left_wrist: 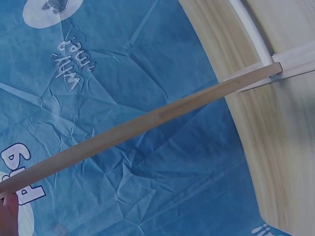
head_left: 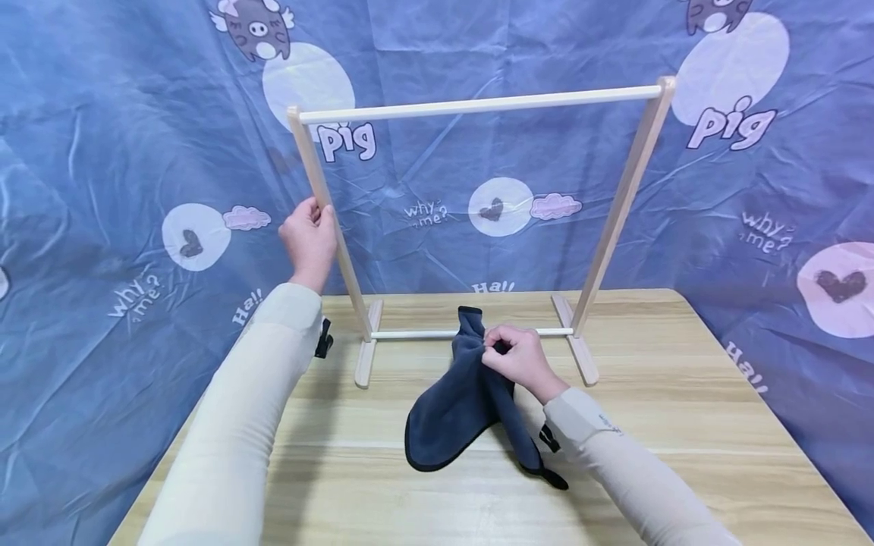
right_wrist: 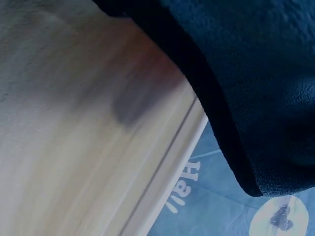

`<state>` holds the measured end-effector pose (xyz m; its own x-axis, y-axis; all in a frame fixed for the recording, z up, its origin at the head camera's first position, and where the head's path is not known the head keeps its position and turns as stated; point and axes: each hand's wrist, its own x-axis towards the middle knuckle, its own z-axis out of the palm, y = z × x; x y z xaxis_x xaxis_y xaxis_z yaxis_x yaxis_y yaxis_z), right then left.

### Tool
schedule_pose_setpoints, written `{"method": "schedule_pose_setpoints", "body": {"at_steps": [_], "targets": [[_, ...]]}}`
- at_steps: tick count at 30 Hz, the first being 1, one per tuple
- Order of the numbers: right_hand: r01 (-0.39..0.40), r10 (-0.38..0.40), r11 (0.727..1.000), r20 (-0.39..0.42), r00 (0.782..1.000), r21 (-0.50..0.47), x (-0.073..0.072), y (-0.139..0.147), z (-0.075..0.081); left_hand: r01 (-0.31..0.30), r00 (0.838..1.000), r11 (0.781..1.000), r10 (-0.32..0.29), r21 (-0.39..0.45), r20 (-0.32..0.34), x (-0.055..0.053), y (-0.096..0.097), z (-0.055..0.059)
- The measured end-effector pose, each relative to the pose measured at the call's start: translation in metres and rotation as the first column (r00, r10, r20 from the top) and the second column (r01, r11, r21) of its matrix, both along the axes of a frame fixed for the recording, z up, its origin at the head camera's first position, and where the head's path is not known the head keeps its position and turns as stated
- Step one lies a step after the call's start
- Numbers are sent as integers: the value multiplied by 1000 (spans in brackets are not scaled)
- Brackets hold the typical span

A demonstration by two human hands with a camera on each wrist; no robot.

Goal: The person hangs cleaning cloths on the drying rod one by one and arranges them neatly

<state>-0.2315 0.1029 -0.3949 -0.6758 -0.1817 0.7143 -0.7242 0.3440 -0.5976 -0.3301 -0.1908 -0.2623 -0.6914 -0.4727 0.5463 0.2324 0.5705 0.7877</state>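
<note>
A wooden rack with two posts and white rails stands on the table; its left post (head_left: 350, 277) is held partway up by my left hand (head_left: 310, 241). The left wrist view shows that post (left_wrist: 157, 118) running to the base, with a bit of my hand (left_wrist: 9, 216) at the lower left edge. My right hand (head_left: 517, 355) pinches a dark blue-grey fleece cloth piece (head_left: 447, 421) with black edging. The cloth hangs in folds in front of the lower rail (head_left: 413, 334), its narrow end sticking up past the rail. Its black-bound edge (right_wrist: 216, 105) fills the right wrist view's upper right.
The upper rail (head_left: 478, 105) spans the two posts, and the right post (head_left: 623, 205) leans outward in the head view. Flat wooden feet (head_left: 579, 356) rest on the light wood table (head_left: 382, 493). A blue printed sheet (head_left: 410, 174) hangs behind and at both sides.
</note>
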Motion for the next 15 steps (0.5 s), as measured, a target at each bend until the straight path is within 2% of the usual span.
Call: {"method": "schedule_pose_setpoints", "body": {"at_steps": [5, 10, 15], "targets": [[10, -10, 1000, 20, 1000, -10, -1, 0, 4, -10, 1000, 1000, 10, -25, 8, 0, 0, 0], [9, -9, 1000, 9, 1000, -14, -1, -1, 8, -9, 1000, 1000, 9, -29, -10, -1, 0, 0], [10, -10, 1000, 1, 1000, -19, -2, -1, 12, -4, 1000, 1000, 4, -27, -1, 0, 0, 0]]}}
